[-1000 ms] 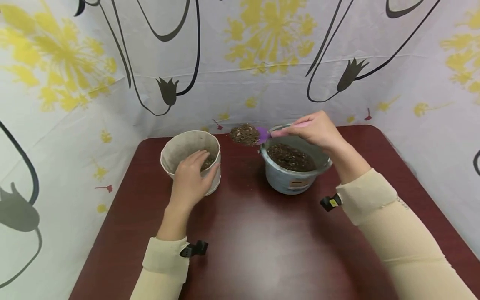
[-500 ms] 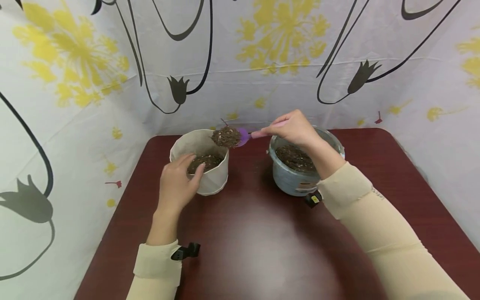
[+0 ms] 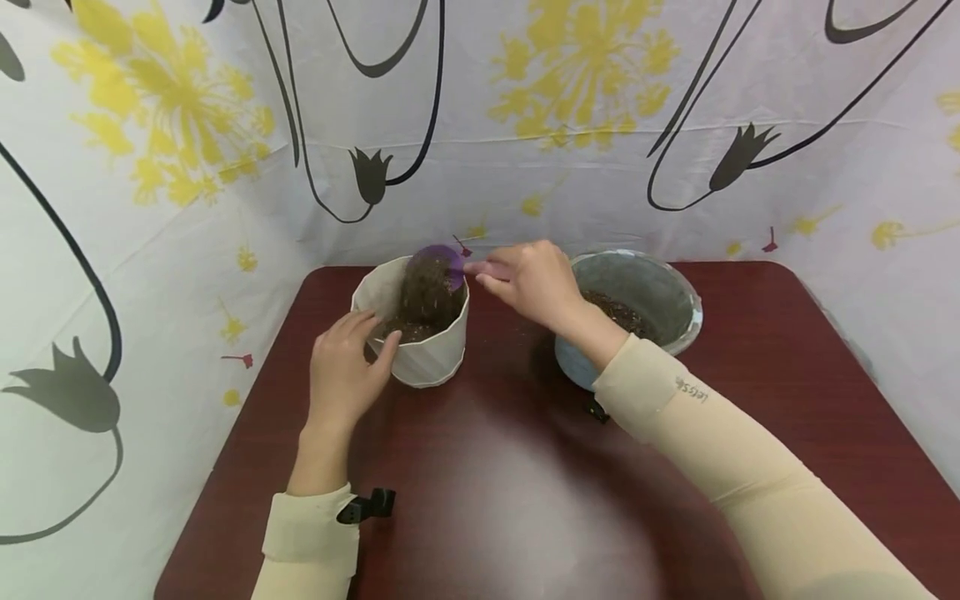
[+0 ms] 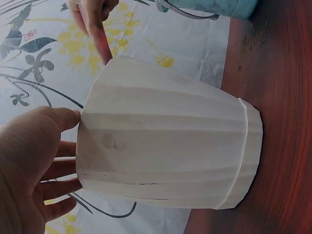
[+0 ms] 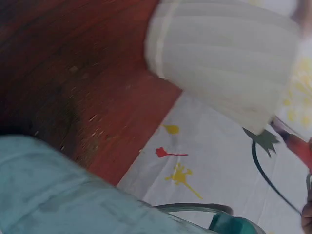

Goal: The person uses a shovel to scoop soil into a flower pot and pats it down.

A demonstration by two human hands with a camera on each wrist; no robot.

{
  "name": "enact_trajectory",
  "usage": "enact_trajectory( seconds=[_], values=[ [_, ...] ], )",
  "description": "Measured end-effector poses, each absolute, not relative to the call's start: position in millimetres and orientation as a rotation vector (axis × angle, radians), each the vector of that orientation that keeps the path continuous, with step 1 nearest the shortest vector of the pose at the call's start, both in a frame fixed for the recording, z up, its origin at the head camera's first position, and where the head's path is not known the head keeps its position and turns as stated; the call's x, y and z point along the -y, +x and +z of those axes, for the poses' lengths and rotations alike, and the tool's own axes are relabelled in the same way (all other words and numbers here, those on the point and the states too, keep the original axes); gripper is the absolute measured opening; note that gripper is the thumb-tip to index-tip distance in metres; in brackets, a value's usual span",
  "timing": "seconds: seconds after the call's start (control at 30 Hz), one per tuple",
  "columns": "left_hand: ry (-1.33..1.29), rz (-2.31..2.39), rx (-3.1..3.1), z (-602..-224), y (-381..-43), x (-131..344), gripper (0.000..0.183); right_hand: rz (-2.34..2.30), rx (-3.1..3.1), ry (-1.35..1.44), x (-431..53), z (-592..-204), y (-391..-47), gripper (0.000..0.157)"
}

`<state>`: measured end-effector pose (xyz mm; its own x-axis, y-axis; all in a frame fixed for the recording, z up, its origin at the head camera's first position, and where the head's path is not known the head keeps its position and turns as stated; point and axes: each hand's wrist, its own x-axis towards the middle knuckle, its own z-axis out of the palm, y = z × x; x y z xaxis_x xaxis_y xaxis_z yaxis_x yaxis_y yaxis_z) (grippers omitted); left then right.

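Note:
My right hand grips the pink handle of a small hand trowel with a purple blade. The blade is tipped over the far right rim of a white fluted pot, and dark soil slides off it, blurred, into the pot. More soil shows inside. At the near left rim is my left hand, thumb and fingers spread and lightly bent, fingertips right at the edge. In the left wrist view the thumb meets the rim of the upright pot, with the other fingers lined up along it.
A blue-grey bucket with soil inside stands to the right, partly behind my right forearm. Crumbs of soil lie on the dark red table between the containers. A patterned white cloth hangs behind the table.
My right hand has carried the loaded trowel left from near the bucket to over the pot and tipped it, so soil falls. My left hand has shifted slightly outward at the pot's rim.

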<state>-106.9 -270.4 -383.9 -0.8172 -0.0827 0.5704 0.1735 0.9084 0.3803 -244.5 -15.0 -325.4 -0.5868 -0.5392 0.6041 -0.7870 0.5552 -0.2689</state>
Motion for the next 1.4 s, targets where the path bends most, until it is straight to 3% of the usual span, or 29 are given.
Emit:
enact_trajectory(
  seconds=[0.3,0.43,0.97,1.4],
  values=[
    [-0.072,-0.577,2.465,-386,-110,265,0.037,0.537,2.024,1.195,12,-339,-235,0.02],
    [-0.07,-0.588,2.465,-387,-110,263,0.036,0.638,2.183,1.093,5,-338,-235,0.016],
    [-0.144,-0.603,2.43,-384,-120,244,0.038,1.393,2.548,0.569,-31,-313,-233,0.03],
    [-0.237,-0.651,2.409,-380,-130,224,0.035,1.302,2.619,0.414,-90,-297,-234,0.041]
  ],
)
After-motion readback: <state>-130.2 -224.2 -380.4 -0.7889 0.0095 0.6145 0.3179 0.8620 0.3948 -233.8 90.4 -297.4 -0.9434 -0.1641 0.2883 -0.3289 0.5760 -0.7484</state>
